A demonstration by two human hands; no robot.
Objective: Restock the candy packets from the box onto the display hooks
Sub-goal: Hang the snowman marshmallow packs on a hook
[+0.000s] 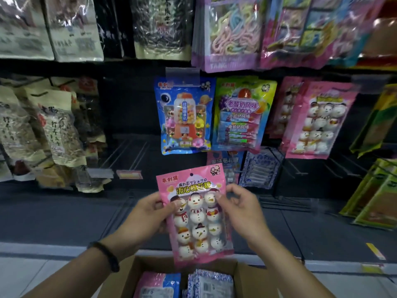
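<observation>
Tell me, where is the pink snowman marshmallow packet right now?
Head view, lower centre: the pink snowman marshmallow packet is held upright between the left hand and right hand, above the open cardboard box.

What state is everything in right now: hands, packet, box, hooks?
snowman packet, upright, held over the box, not yet on a hook.
left hand, grips the packet's left edge.
right hand, pinches the packet's right edge.
box, open.
spare packets, lying inside the box.
hanging snowman packets, on a hook at upper right.
bare hooks, holding nothing.
</observation>
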